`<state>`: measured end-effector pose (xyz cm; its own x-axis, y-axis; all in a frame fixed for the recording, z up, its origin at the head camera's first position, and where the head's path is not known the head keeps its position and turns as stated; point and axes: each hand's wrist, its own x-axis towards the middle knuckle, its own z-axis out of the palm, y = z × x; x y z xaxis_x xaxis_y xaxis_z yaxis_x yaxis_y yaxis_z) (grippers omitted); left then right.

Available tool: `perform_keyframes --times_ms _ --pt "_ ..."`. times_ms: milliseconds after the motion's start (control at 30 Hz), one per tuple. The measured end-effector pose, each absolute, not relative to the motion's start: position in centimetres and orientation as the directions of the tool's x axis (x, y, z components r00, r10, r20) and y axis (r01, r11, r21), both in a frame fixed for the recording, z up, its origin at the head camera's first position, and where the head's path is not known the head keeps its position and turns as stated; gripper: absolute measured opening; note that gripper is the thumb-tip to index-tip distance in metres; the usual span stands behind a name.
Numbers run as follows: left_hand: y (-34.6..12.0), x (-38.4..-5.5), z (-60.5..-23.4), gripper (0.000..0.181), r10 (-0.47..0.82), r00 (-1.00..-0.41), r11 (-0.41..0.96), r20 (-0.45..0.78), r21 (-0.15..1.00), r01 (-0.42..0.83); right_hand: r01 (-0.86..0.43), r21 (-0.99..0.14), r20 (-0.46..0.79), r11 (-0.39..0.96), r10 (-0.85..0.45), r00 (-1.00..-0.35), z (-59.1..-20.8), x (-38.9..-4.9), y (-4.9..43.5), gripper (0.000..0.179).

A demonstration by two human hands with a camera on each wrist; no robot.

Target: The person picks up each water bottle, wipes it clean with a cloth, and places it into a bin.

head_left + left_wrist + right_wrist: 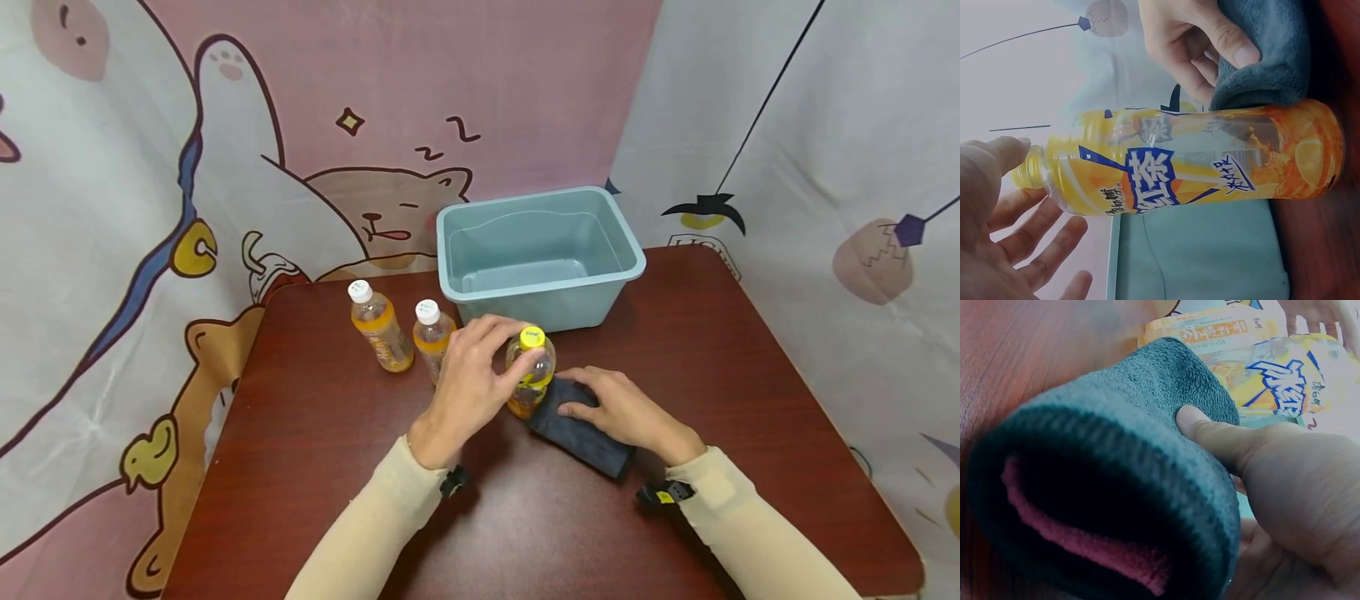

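A clear plastic tea bottle [1197,165] with a yellow cap [532,337], a yellow label and some amber drink at its base stands upright on the table. My left hand [474,371] pinches it at the cap between thumb and forefinger, the other fingers spread. Beside the bottle, my right hand [621,410] grips a folded dark grey-green cloth [581,433], its thumb [1192,419] on top and the fingers at the far side. The cloth's near end gapes in a loop, with a pink layer [1085,540] inside. Its far end lies against the bottle's lower side.
Two white-capped bottles of orange drink, an outer bottle [382,329] and an inner bottle [431,329], stand left of my left hand. A light blue plastic bin [540,304] sits behind the yellow-capped bottle on the brown table [315,467]. Printed cloth walls [525,83] enclose the back and sides.
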<state>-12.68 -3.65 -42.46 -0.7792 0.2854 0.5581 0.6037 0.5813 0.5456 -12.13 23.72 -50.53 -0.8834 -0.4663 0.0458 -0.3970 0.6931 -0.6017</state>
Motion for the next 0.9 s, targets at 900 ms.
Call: perform_keyframes --times_ms 900 --pt "-4.8 -13.1 -42.0 0.044 0.415 -0.828 0.44 0.378 0.713 0.546 -0.312 -0.673 0.002 0.67 -0.42 -0.907 -49.3 -11.4 25.3 0.052"
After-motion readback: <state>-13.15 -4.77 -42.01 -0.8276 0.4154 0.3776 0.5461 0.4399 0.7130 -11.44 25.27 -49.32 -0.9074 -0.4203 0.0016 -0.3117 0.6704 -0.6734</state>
